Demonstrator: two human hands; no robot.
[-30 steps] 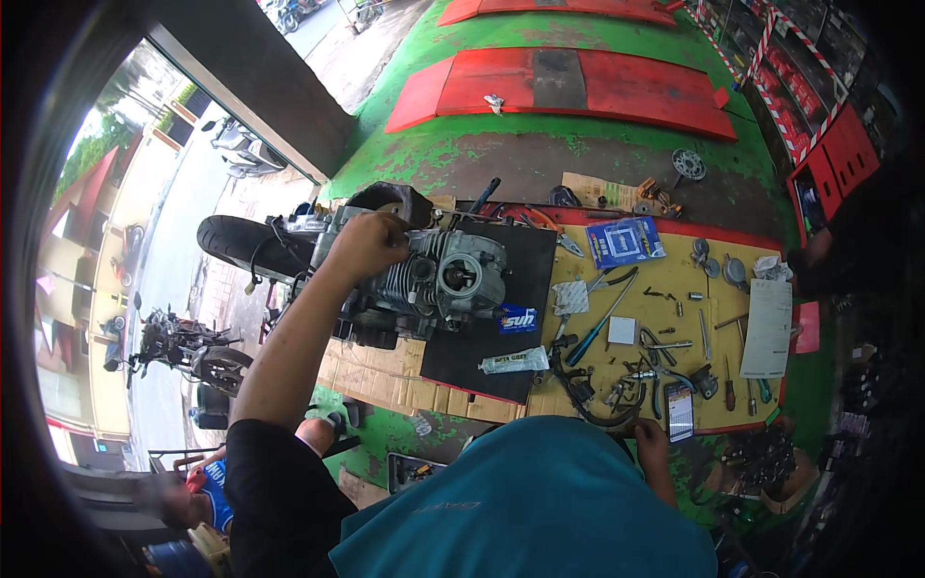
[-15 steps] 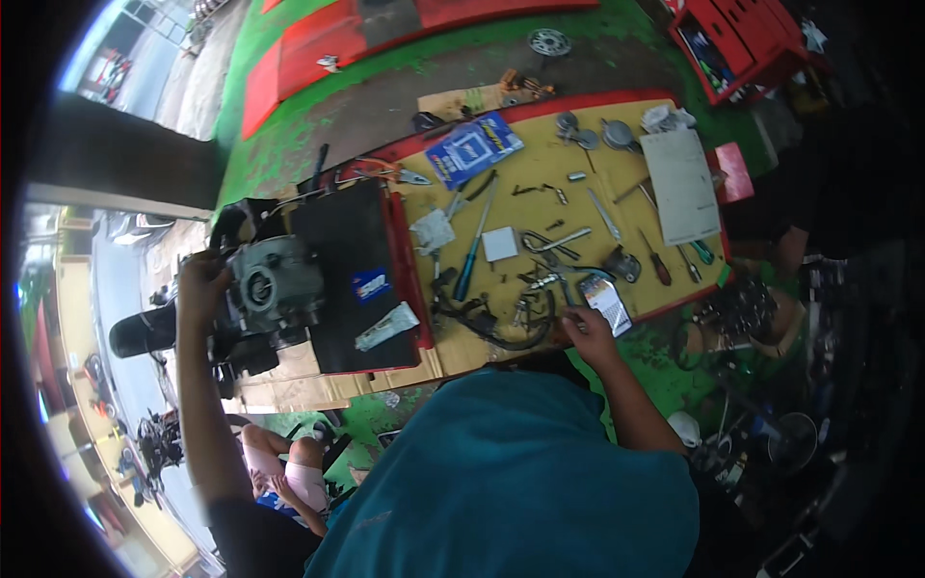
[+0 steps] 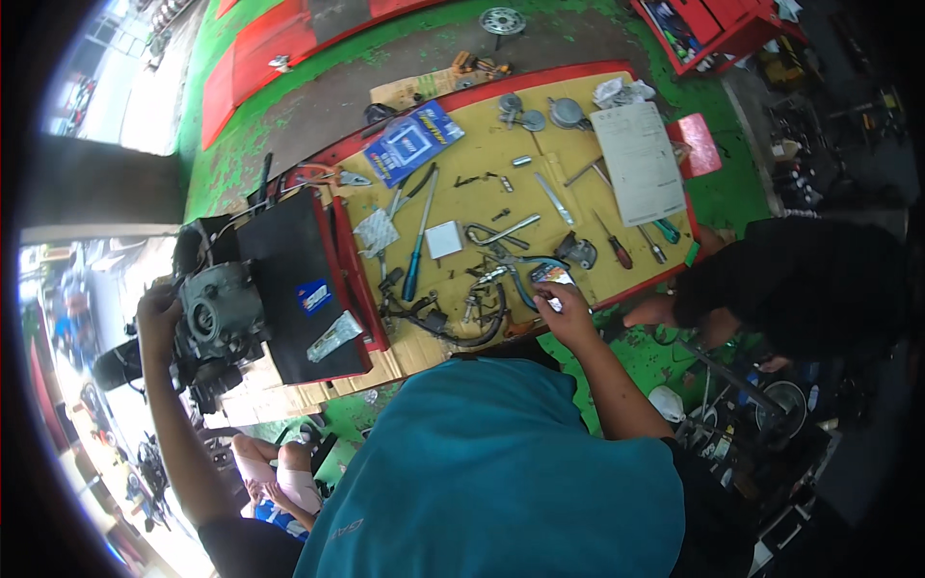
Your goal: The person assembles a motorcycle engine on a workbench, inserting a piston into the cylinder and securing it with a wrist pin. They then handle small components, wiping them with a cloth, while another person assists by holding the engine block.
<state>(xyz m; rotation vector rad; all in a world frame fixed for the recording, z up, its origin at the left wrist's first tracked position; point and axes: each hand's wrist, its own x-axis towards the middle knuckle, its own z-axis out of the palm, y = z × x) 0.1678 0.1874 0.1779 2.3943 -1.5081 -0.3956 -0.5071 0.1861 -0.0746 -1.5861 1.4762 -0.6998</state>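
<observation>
At the table's left end stands a grey metal engine (image 3: 224, 306). My left hand (image 3: 160, 316) is closed on its left side, the fingertips partly hidden. Over by the near edge, my right hand (image 3: 566, 314) is curled above a phone (image 3: 552, 275) that lies face up with its screen lit. The hand covers the phone's lower part, and whatever the fingers hold, if anything, is hidden. Just left of the phone lie pliers with blue handles (image 3: 523, 285). A dark wiring harness (image 3: 445, 328) curves nearby, and a small metal part (image 3: 577, 250) rests behind the phone.
A black panel (image 3: 306, 279) with a white tube (image 3: 334, 336) on it adjoins the engine. Screwdrivers, a ratchet (image 3: 514, 229), a blue package (image 3: 414, 143) and a paper sheet (image 3: 637, 164) are spread over the table. A person in black (image 3: 790, 289) is at the right.
My view has shifted, so the table sits further left and higher. My right hand has moved rightward over the phone. My left hand stays at the engine.
</observation>
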